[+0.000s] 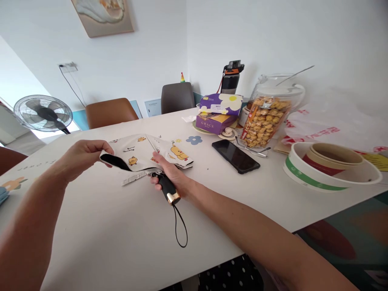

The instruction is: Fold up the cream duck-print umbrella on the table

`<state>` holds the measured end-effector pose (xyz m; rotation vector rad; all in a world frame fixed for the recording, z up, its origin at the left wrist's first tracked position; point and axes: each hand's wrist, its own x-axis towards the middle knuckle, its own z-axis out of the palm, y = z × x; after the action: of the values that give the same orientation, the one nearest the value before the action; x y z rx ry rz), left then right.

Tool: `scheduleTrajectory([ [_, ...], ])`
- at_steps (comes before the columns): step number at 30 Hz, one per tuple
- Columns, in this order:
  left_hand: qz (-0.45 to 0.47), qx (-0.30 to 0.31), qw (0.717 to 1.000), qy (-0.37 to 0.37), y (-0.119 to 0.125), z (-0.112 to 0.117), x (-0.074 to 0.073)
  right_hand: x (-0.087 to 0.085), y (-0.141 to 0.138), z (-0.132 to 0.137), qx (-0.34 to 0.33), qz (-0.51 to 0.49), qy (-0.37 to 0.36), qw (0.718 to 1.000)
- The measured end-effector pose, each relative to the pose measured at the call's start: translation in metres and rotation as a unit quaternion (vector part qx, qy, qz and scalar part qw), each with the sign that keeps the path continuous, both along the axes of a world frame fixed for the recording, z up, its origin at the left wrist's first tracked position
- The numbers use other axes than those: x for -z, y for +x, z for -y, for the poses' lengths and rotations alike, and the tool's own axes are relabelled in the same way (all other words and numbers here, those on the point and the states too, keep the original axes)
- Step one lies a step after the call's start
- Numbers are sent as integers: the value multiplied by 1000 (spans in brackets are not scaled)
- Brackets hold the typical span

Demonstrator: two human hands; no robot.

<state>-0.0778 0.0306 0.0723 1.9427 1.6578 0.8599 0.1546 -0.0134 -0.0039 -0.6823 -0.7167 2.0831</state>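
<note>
A folding umbrella with a white canopy, printed with yellow chicks, is held above the table in front of me. Its canopy is collapsed but loose, and a dark lining shows at the left fold. My left hand pinches the canopy's left edge between thumb and fingers. Around the base of the canopy and the top of the black handle my right hand is closed, thumb lying on the fabric. A black wrist loop hangs from the handle's gold end. The strap sticks out below the canopy.
Right of the umbrella lie a phone and eyeglasses. Behind them stand purple boxes, a bottle and a snack-filled pitcher. Paper bowls sit near the right edge. Chairs and a fan are beyond the table.
</note>
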Motion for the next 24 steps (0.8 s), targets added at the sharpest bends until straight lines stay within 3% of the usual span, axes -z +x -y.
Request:
scheduleTrajectory([
  [2, -32, 51, 995, -85, -3, -2, 1, 4, -1, -1, -1, 17, 2, 1000],
  [4, -85, 53, 987, -126, -3, -4, 4, 8, -2, -2, 2, 46, 2, 999],
  [9, -181, 73, 965, -177, -1, -7, 12, 5, -4, -2, 10, 105, -6, 994],
  [13, -155, 78, 974, -143, -1, -5, 11, -3, -3, 0, 17, 144, -7, 989],
  [19, -70, -63, 995, 38, 25, 3, 6, 2, -5, 2, 7, 135, 38, 990],
  [21, -18, -61, 997, 42, 39, 6, 8, 6, -8, 3, -2, 149, 45, 988],
  [24, 42, -6, 999, 4, 57, 10, 15, 9, -12, 5, 2, 157, 47, 986],
])
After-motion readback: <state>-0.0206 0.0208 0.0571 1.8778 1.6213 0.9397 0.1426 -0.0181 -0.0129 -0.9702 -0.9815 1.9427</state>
